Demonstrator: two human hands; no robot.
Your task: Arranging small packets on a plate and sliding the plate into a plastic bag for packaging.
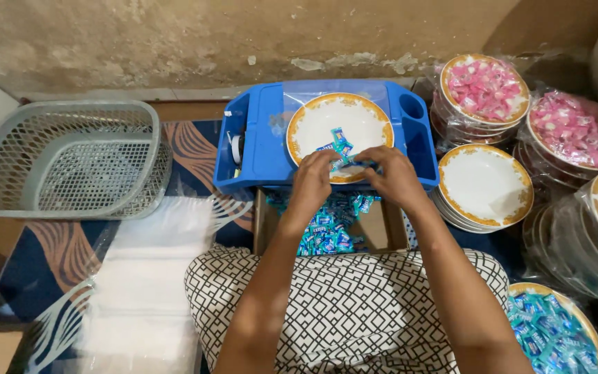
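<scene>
Both hands, left hand (315,174) and right hand (389,173), together pinch blue sweets (344,161) onto the plate (365,119) (filling looks barely begun), so more handfuls seem needed.

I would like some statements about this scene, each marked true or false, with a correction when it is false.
1. Both hands, the left hand and the right hand, are at the near rim of the plate on the blue tray. True.
2. The plate on the tray is piled full of pink candies. False: it holds only a few blue candies.
3. The grey basket is empty. True.
4. The box under the hands holds pink candies. False: they are blue.
5. Wrapped plates of pink candies stand at the right. True.
</scene>
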